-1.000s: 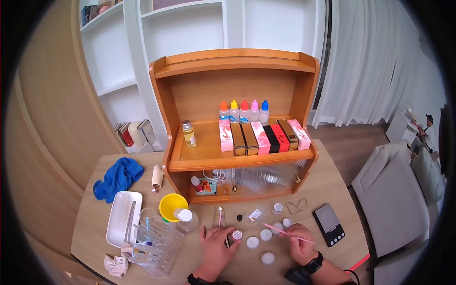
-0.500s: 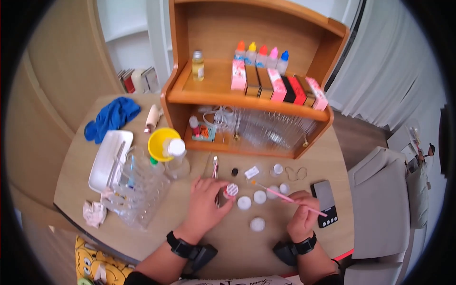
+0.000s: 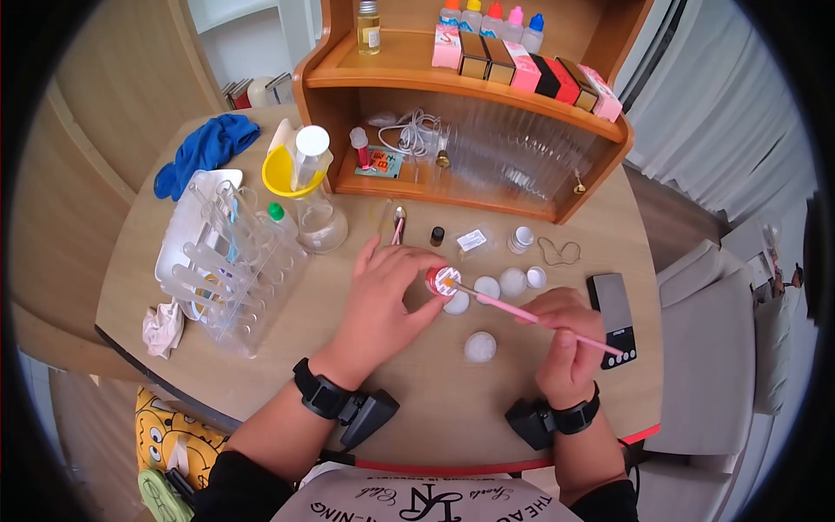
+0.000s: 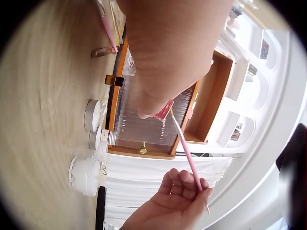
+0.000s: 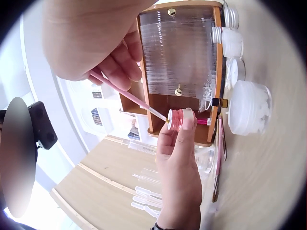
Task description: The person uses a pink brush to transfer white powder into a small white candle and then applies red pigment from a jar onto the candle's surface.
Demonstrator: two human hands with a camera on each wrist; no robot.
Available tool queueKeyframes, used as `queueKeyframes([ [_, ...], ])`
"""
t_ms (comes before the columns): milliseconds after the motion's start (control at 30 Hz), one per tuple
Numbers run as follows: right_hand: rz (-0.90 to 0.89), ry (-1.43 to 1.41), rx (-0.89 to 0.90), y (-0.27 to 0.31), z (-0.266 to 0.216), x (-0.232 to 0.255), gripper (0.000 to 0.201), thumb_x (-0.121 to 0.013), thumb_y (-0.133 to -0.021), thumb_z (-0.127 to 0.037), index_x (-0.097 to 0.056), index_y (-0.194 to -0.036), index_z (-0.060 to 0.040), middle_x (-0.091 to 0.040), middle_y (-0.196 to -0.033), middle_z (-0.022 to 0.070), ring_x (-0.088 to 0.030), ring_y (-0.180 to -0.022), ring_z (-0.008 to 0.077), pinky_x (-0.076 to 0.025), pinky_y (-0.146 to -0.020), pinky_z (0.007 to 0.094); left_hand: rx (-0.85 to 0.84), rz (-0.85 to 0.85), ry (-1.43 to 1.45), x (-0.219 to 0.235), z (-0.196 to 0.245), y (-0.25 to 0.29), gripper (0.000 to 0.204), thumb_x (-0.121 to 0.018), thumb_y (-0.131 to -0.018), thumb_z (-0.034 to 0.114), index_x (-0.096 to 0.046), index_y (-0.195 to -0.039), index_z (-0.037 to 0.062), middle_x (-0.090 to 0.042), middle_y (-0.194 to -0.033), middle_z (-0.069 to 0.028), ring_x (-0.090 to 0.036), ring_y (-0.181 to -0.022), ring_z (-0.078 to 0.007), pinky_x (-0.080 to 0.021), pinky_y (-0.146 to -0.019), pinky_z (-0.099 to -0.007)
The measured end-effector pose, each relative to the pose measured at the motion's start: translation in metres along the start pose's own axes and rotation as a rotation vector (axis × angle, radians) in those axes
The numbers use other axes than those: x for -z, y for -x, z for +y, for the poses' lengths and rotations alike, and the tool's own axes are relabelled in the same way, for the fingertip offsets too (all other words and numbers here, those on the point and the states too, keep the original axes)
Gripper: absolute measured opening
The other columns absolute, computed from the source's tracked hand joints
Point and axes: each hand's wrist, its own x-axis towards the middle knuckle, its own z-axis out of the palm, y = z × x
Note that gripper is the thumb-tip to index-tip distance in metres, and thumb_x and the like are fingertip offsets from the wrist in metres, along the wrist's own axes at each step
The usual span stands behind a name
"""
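My left hand (image 3: pixel 383 300) holds a small red jar (image 5: pixel 178 120) between thumb and fingers, above the table. The jar's white, printed round face (image 3: pixel 448 281) points up toward the head camera. In my right hand (image 3: pixel 570 339) is a slim brush (image 3: pixel 513 310) with a pink handle, pinched between thumb and fingers. Its orange bristle tip is right at the jar's printed face in the head view; the right wrist view shows the same. Several small white round pots stand on the table between the hands, among them a larger tub (image 3: pixel 480 347) of white contents.
On the left are a clear rack (image 3: pixel 248 322) with tubes and droppers, a yellow cup (image 3: pixel 283 174) and a glass flask (image 3: pixel 322 228). A wooden cabinet (image 3: pixel 470 200) stands behind. A black scale (image 3: pixel 612 317) lies at right; a small dark bottle (image 3: pixel 437 237) stands near the middle.
My left hand has lifted the jar from beside the pots and turned its printed face upward. The brush has come left, its tip now at that face. The head view has tilted down.
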Motion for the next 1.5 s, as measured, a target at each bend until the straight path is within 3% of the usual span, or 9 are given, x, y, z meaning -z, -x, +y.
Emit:
queueKeyframes([
  [100, 0.056, -0.032, -0.024, -0.001, -0.006, 0.000, 0.018, -0.045, -0.092, -0.018, -0.055, -0.087, -0.0031, -0.062, -0.075, 0.0119, -0.058, -0.071, 0.0260, -0.043, -0.072, 0.0357, 0.005, -0.009, 0.019, 0.000, 0.001, 0.001, 0.033, -0.072, -0.070, 0.014, -0.058, -0.100, 0.0092, -0.062, -0.095, -0.0051, -0.057, -0.095, -0.0241, -0.025, -0.104, -0.0467],
  [233, -0.097, 0.139, 0.015, -0.006, -0.003, 0.004, 0.018, -0.044, -0.094, -0.021, -0.050, -0.090, -0.0042, -0.062, -0.077, 0.0126, -0.059, -0.074, 0.0238, -0.043, -0.074, 0.0351, -0.012, -0.025, 0.028, 0.000, -0.002, 0.002, 0.033, -0.071, -0.071, 0.015, -0.058, -0.101, 0.0063, -0.061, -0.093, -0.0081, -0.056, -0.092, -0.0263, -0.029, -0.101, -0.0442],
  [300, 0.129, -0.095, -0.143, -0.002, 0.000, -0.002, 0.019, -0.041, -0.096, -0.021, -0.050, -0.093, -0.0042, -0.063, -0.079, 0.0121, -0.059, -0.075, 0.0201, -0.043, -0.075, 0.0327, -0.059, -0.001, 0.062, 0.000, -0.004, 0.002, 0.033, -0.070, -0.072, 0.015, -0.059, -0.101, 0.0040, -0.061, -0.091, -0.0103, -0.055, -0.089, -0.0281, -0.034, -0.096, -0.0411],
  [333, 0.131, -0.094, -0.144, -0.002, 0.000, -0.003, 0.019, -0.041, -0.096, -0.021, -0.050, -0.093, -0.0042, -0.063, -0.079, 0.0121, -0.059, -0.075, 0.0201, -0.043, -0.075, 0.0327, -0.060, -0.002, 0.062, 0.000, -0.003, 0.002, 0.033, -0.070, -0.072, 0.015, -0.059, -0.101, 0.0040, -0.061, -0.091, -0.0103, -0.055, -0.089, -0.0281, -0.034, -0.096, -0.0411],
  [400, 0.260, -0.249, -0.387, -0.006, 0.002, -0.004, 0.022, -0.039, -0.098, -0.023, -0.049, -0.093, -0.0046, -0.063, -0.080, 0.0109, -0.060, -0.076, 0.0167, -0.043, -0.076, 0.0299, -0.077, 0.007, 0.065, 0.001, -0.002, 0.002, 0.033, -0.070, -0.072, 0.015, -0.059, -0.100, 0.0029, -0.061, -0.090, -0.0111, -0.055, -0.087, -0.0290, -0.037, -0.091, -0.0387],
  [433, 0.264, -0.248, -0.389, -0.006, 0.004, -0.004, 0.022, -0.039, -0.098, -0.023, -0.049, -0.093, -0.0046, -0.063, -0.080, 0.0109, -0.060, -0.076, 0.0167, -0.043, -0.076, 0.0299, -0.078, 0.003, 0.065, 0.000, -0.002, 0.002, 0.033, -0.070, -0.072, 0.015, -0.059, -0.100, 0.0029, -0.061, -0.090, -0.0111, -0.055, -0.087, -0.0290, -0.037, -0.091, -0.0387],
  [500, 0.288, -0.366, -0.599, -0.004, 0.010, -0.004, 0.024, -0.040, -0.098, -0.027, -0.050, -0.093, -0.0053, -0.063, -0.080, 0.0095, -0.060, -0.078, 0.0154, -0.042, -0.077, 0.0285, -0.075, 0.002, 0.080, 0.001, -0.001, 0.001, 0.033, -0.071, -0.071, 0.015, -0.060, -0.100, 0.0032, -0.061, -0.090, -0.0111, -0.055, -0.087, -0.0286, -0.038, -0.090, -0.0382],
  [600, 0.361, -0.402, -0.656, -0.006, 0.015, -0.004, 0.026, -0.040, -0.098, -0.029, -0.051, -0.092, -0.0061, -0.063, -0.080, 0.0093, -0.060, -0.080, 0.0146, -0.041, -0.078, 0.0278, -0.063, -0.008, 0.073, 0.001, 0.000, 0.002, 0.035, -0.072, -0.070, 0.016, -0.060, -0.100, 0.0036, -0.062, -0.090, -0.0109, -0.055, -0.088, -0.0282, -0.038, -0.090, -0.0379],
  [1500, 0.310, -0.293, -0.599, -0.008, 0.020, 0.005, 0.027, -0.040, -0.098, -0.028, -0.051, -0.090, -0.0052, -0.064, -0.080, 0.0086, -0.061, -0.079, 0.0143, -0.042, -0.079, 0.0277, -0.136, 0.015, 0.068, -0.001, 0.001, 0.002, 0.035, -0.073, -0.068, 0.015, -0.061, -0.100, 0.0044, -0.062, -0.090, -0.0083, -0.055, -0.087, -0.0266, -0.037, -0.091, -0.0375],
])
